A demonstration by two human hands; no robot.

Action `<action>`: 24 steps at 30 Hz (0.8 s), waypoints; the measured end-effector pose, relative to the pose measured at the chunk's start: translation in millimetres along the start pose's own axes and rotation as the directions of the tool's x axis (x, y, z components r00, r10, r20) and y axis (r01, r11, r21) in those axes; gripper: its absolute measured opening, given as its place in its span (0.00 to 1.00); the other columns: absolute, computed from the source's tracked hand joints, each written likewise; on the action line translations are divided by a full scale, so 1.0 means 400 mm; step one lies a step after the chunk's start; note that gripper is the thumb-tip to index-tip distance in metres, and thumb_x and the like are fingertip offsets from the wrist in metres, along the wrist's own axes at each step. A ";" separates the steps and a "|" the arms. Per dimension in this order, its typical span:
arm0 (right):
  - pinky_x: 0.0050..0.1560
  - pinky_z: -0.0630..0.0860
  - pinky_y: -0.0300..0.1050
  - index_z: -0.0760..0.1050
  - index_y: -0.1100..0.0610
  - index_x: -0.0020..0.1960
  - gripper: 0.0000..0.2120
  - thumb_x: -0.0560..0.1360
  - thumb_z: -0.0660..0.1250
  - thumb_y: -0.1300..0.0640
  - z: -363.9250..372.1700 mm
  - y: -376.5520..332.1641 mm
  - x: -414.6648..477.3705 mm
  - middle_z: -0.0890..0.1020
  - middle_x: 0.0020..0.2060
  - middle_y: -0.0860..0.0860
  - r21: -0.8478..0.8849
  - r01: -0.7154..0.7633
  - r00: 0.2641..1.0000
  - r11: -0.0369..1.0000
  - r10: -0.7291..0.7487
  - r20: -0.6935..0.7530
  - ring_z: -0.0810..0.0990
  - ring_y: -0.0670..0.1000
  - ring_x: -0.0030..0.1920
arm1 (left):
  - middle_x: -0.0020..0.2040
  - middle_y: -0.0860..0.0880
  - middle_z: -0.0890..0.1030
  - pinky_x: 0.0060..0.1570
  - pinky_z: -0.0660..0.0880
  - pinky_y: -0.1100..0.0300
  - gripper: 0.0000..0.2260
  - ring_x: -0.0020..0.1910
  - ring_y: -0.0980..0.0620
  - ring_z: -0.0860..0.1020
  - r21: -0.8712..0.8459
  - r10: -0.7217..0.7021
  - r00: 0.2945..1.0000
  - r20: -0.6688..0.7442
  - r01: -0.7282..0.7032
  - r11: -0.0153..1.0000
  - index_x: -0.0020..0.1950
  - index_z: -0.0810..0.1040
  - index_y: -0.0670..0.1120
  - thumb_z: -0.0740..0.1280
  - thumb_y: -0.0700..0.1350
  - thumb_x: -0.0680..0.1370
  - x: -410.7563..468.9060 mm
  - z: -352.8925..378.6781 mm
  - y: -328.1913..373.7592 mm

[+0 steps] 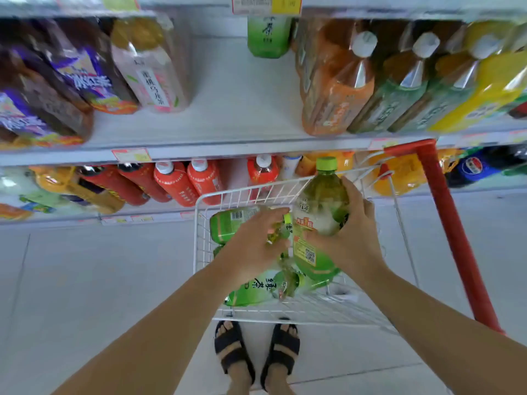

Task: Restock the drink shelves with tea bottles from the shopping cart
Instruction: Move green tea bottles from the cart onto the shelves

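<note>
Clear glossy plastic tea bottle w/ paper-look label; cart basket white wire (coated, smooth).

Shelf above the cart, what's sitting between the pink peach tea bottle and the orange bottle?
Mostly bare white shelf in the head view; only one green tea bottle stands far back between the pink peach tea bottle and the orange bottle.

We see the right hand gripping an upright green tea bottle above the white wire cart basket. Left hand spread over bottles lying in basket, fingers w/ no clear grip. Red cart handle at right. Shelf above has a gap btwn bottle rows.
</note>
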State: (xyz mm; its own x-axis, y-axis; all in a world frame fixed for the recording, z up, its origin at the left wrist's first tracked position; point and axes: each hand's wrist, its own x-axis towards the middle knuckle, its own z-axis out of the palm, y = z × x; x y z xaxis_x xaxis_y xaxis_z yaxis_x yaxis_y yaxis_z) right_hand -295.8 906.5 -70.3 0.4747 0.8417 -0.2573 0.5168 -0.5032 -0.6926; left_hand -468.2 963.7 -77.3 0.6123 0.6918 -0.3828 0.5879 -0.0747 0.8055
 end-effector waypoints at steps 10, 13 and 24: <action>0.58 0.55 0.17 0.54 0.51 0.74 0.51 0.59 0.80 0.52 0.046 -0.284 0.151 0.62 0.68 0.53 0.108 0.496 0.858 0.862 -0.466 -0.218 0.61 0.40 0.64 | 0.56 0.65 0.74 0.45 0.70 0.77 0.20 0.47 0.71 0.77 -0.148 0.191 0.946 -0.263 -0.235 0.961 0.63 0.64 0.62 0.64 0.40 0.79 0.070 -0.274 0.068; 0.59 0.54 0.17 0.54 0.50 0.72 0.50 0.60 0.80 0.53 0.112 -0.303 0.209 0.63 0.65 0.55 0.040 0.589 0.780 0.807 -0.555 -0.289 0.60 0.39 0.62 | 0.60 0.61 0.75 0.44 0.70 0.77 0.20 0.51 0.60 0.80 -0.126 0.229 0.930 -0.286 -0.273 0.954 0.63 0.64 0.62 0.64 0.41 0.79 0.118 -0.322 0.006; 0.60 0.53 0.18 0.57 0.59 0.72 0.52 0.57 0.82 0.56 0.298 -0.313 0.445 0.61 0.61 0.52 -0.089 0.651 0.646 0.754 -0.612 -0.457 0.60 0.37 0.60 | 0.58 0.64 0.75 0.49 0.70 0.77 0.23 0.50 0.68 0.77 0.029 0.414 0.843 -0.343 -0.431 0.902 0.64 0.61 0.68 0.63 0.44 0.79 0.358 -0.434 -0.170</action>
State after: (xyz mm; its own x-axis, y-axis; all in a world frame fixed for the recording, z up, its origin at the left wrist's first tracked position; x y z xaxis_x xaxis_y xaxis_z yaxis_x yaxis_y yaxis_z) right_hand -360.8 1142.7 -109.7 0.3160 0.7620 0.5652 0.7621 0.1510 -0.6296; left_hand -512.2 1192.5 -108.2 0.5786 0.7986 0.1656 0.2821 -0.3865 0.8781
